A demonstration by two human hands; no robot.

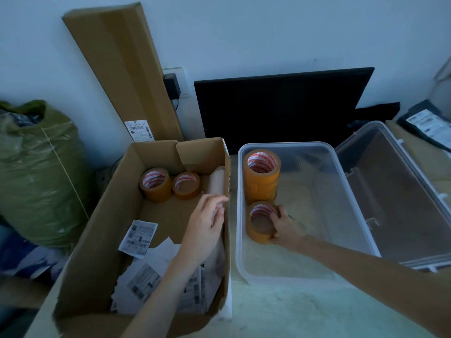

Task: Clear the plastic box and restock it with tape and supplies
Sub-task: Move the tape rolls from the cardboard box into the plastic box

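My right hand [284,224] is down inside the plastic box [346,206], its fingers [275,217] wrapped round the side of a tape roll [261,222] that lies flat on the box floor. I hold it by the outer rim, thumb low and fingertips at the top edge, because that lets me set it snug against the near-left wall. Just beyond my fingertips stands a stack of tape rolls [261,176] in the far-left corner; lining the new roll up beside it keeps the rest of the floor free for other supplies.

My left hand [205,228] hovers over the cardboard box [97,230] with its fingers [214,200] loosely curled and holding nothing, pointed at a pale wrapped roll [216,182] lying along the carton's right wall (I judge that is the next thing to lift, though it may be the tape instead). Further past those fingertips two more tape rolls [168,184] sit side by side at the carton's far end, and under my wrist is a litter of shipping labels [139,236].

The clear lid [395,196] lies opened out to the right of my right arm, on the counter [292,311], out of the way while I fill the box. Restocking looks only begun.
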